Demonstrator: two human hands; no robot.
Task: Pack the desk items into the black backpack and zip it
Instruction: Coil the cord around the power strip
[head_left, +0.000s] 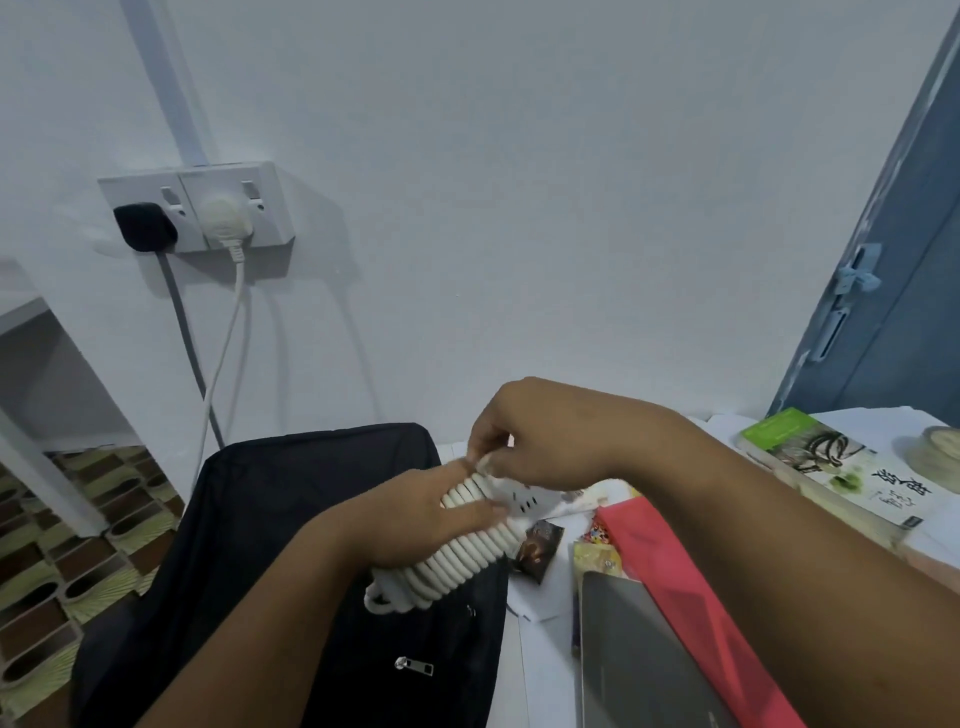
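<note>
White cable, wound in tight coils around a white power strip (480, 535), is the thing in hand, held above the upper part of the black backpack (291, 519) at the desk's left edge. The left hand (415, 519) wraps around the coiled bundle from the left, fingers curled over the top of the windings and thumb laid along the near side. The right hand (540, 436) comes in from above and pinches the cable's end at the top of the coils, fingertips closed on it. A short loop of cable hangs out at the bundle's lower end.

The backpack lies with its front up, and a silver zipper pull (413, 665) shows on its dark fabric below the hands. To the right on the white desk (540, 670) lie a small dark packet (535, 551), a red folder (691, 597), a grey flat item (639, 660) partly over it, and a colourful packet (597, 558) just beside. Farther right sits a book with a green cover (836, 467), and a round pale object (937, 447) at the edge of view.

On the pale wall (519, 182) a double socket (200, 205) holds a black plug (144, 227) and a white plug (223, 221), their cords running down behind the backpack. A blue door (898, 312) stands at the right.
</note>
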